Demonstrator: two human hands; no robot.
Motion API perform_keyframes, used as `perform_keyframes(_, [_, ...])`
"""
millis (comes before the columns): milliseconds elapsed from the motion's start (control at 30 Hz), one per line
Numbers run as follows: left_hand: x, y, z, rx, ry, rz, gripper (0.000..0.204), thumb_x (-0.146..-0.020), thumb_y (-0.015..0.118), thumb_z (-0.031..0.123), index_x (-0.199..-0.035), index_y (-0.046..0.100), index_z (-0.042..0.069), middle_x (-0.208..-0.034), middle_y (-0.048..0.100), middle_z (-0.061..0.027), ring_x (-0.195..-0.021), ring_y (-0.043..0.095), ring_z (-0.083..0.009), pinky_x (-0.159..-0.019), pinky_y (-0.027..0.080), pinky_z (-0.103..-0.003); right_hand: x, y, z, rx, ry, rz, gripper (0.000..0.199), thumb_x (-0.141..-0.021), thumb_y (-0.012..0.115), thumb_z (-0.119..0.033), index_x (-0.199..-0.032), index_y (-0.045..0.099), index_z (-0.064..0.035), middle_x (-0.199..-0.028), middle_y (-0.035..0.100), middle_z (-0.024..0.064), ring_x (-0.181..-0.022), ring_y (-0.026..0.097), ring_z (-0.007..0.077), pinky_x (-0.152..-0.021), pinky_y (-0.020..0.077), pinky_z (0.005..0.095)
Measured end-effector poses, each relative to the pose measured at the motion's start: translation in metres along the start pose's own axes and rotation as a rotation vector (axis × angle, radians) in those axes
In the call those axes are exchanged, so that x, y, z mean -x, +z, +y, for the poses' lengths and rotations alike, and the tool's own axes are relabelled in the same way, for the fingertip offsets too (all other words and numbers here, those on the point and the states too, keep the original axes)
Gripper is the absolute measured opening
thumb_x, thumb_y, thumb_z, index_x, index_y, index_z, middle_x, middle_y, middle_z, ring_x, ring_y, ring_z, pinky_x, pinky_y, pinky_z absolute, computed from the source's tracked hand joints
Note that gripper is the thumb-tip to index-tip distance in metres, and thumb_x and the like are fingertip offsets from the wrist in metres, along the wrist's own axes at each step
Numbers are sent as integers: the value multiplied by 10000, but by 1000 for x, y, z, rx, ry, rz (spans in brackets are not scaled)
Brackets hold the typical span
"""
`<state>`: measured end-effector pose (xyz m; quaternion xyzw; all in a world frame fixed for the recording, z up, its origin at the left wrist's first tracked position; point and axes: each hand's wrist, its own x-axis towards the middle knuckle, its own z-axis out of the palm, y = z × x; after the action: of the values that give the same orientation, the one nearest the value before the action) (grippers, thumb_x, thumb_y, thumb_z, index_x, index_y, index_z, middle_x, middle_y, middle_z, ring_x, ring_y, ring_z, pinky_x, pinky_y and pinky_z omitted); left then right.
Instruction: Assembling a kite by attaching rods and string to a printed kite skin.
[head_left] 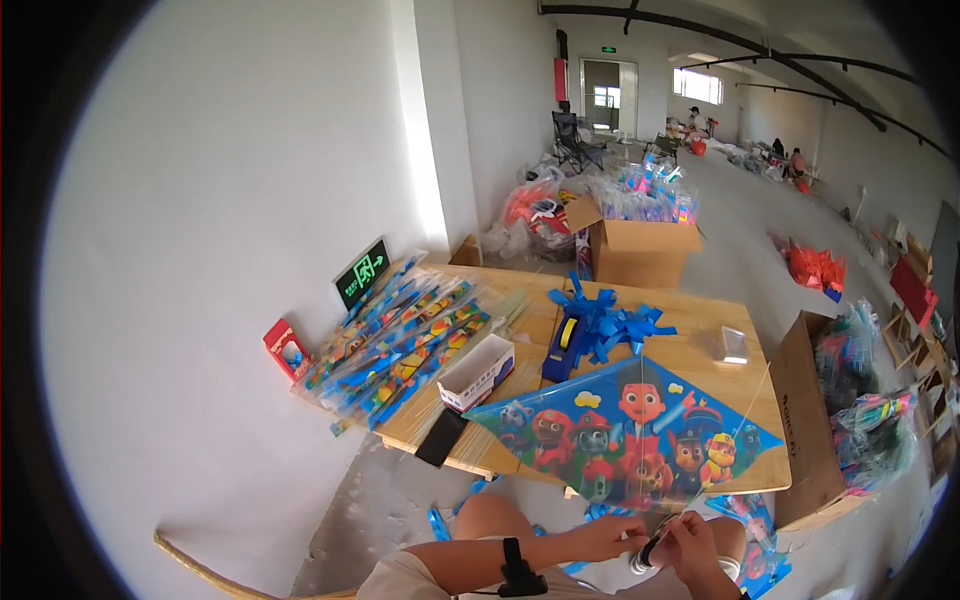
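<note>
A blue kite [640,430] printed with cartoon characters lies spread over the table's near edge, its lower part overhanging toward me. Just below it, my left hand [615,538] is closed, fingertips pinched together. Beside it my right hand [690,545] is raised in a pinch as well. The hands are close but apart; whatever sits between the fingers is too small to make out. Behind the kite are a blue tape dispenser [562,352] with a yellow roll and a heap of blue ribbon strips [615,325]. An open white box [478,374] stands near the kite's left tip.
A black phone [441,438] lies at the table's front edge. Rolled printed kites [410,340] in clear sleeves cover the left side. A small clear plastic piece [734,345] sits at right. Filled cardboard boxes [645,250] stand behind and right. People work far back.
</note>
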<state>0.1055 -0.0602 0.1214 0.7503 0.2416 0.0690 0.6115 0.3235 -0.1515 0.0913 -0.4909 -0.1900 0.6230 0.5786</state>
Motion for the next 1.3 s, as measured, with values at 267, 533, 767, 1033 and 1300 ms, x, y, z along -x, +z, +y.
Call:
perform_keyframes(267, [66,-233,-53,-462,114,1016,211,-966,572,208,-1133,586,80,-883,690,-144,-810,688,-282,-719,515,-413,40,-108,6,755,-293,205,157,-992,621,-181,-985,636,-25,-872,649,37,-801,634,123,-719,537,289])
perform_keyframes(533, [89,-387,-153,-366,-298,763,151,-838,611,95,-937,710,39,-839,704,-166,-791,697,-276,-711,545,-372,80,-100,33,798,-346,252,85,-972,592,-89,-1001,650,-34,-887,639,26,-807,577,128,-722,490,288])
perform_keyframes(767, [41,-382,-172,-983,-767,292,268,-849,589,158,-1069,730,96,-1087,697,-200,-1030,661,-386,-847,529,-456,72,-117,60,607,-180,443,189,-983,582,-213,-1086,614,-58,-1058,634,65,-979,572,178,-877,460,343])
perform_keyframes(1033, [62,-385,-186,-997,-812,518,288,-947,557,234,-1159,655,67,-1165,665,-230,-1051,672,-377,-877,544,-464,58,-114,60,484,-231,384,106,-947,604,10,-1052,615,19,-880,688,82,-827,675,145,-771,539,269])
perform_keyframes(1300, [56,-368,-186,-1023,-764,438,287,-944,553,222,-1159,655,62,-1168,663,-231,-1057,665,-380,-881,539,-464,58,-115,61,531,-177,376,122,-943,639,-40,-1048,622,21,-888,705,68,-858,682,127,-788,534,271])
